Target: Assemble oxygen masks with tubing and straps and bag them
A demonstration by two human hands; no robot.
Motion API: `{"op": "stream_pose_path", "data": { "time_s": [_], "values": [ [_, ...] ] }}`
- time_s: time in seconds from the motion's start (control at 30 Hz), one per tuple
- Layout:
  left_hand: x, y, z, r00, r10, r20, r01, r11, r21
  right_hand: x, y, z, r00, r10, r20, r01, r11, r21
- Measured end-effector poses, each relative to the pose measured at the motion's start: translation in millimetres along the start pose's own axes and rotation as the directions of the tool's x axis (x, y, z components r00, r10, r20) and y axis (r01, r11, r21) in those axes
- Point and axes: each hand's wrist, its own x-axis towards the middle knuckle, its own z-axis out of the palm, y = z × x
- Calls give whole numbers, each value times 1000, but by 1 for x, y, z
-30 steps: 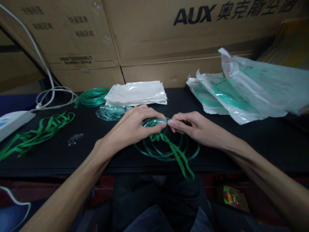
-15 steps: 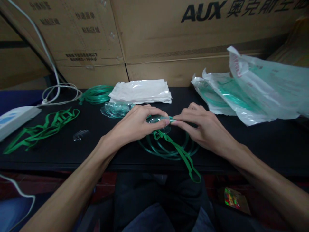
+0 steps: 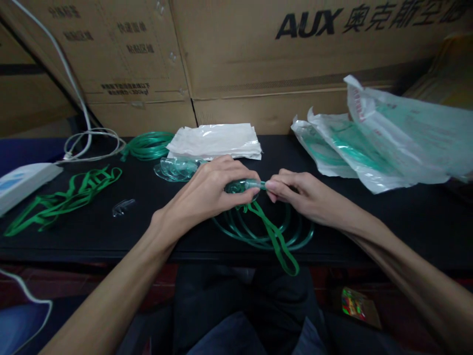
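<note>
My left hand [image 3: 212, 190] is closed around a clear green plastic mask [image 3: 240, 187] held just above the black table [image 3: 74, 236]. My right hand [image 3: 295, 195] pinches the end of green tubing at the mask's short connector [image 3: 257, 185]. A green elastic strap [image 3: 275, 236] hangs from the mask over the table's front edge. Below the hands lies a coil of green tubing [image 3: 262, 231].
A stack of clear masks [image 3: 175, 168], a second tubing coil [image 3: 148, 144] and white pouches [image 3: 216, 140] lie behind. Loose green straps [image 3: 62, 197], a small clear clip [image 3: 123, 207] and a white device [image 3: 22, 180] are at left. Packed bags [image 3: 369, 143] sit right; cardboard boxes [image 3: 258, 54] behind.
My right hand has drawn slightly back to the right and lower, still pinching at the mask's connector. The left hand keeps its grip. The view shifted a little.
</note>
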Motion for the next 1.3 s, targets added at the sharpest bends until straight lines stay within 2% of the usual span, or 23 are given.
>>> {"op": "stream_pose_path", "data": {
  "time_s": [0.17,0.4,0.57,0.7,0.77,0.87,0.97,1.03,1.1,1.17,1.3],
  "values": [
    [0,2,-2,992,-111,62,114,992,-47,0,3,1,984,-159,-81,143,975,-172],
    [0,7,-6,981,-187,54,192,973,-127,-1,-1,5,948,-238,-211,172,941,-290],
    [-1,7,-13,972,-228,50,233,958,-166,-2,-1,3,964,-184,-191,117,942,-314],
    [-12,11,-33,962,-266,-64,255,956,-142,-3,1,-2,985,-73,-159,17,944,-328],
    [-25,17,-45,931,-340,-131,323,936,-139,-4,2,-3,985,-51,-164,-3,950,-313],
    [-49,29,-58,838,-509,-195,491,861,-135,-3,7,0,983,-47,-179,-9,953,-304],
    [-74,39,-61,747,-633,-202,624,773,-114,-1,13,2,983,-62,-171,4,947,-322],
    [-86,42,-57,725,-668,-169,661,743,-104,-2,13,0,978,-81,-192,9,936,-351],
    [-93,41,-51,729,-668,-151,660,744,-104,-7,7,-2,958,-120,-260,10,921,-390],
    [-93,38,-43,748,-639,-179,633,768,-100,-19,-5,-3,935,-163,-314,18,909,-417],
    [-84,31,-30,788,-563,-247,587,809,29,-57,-36,10,961,-154,-231,36,893,-448]
  ]
}}
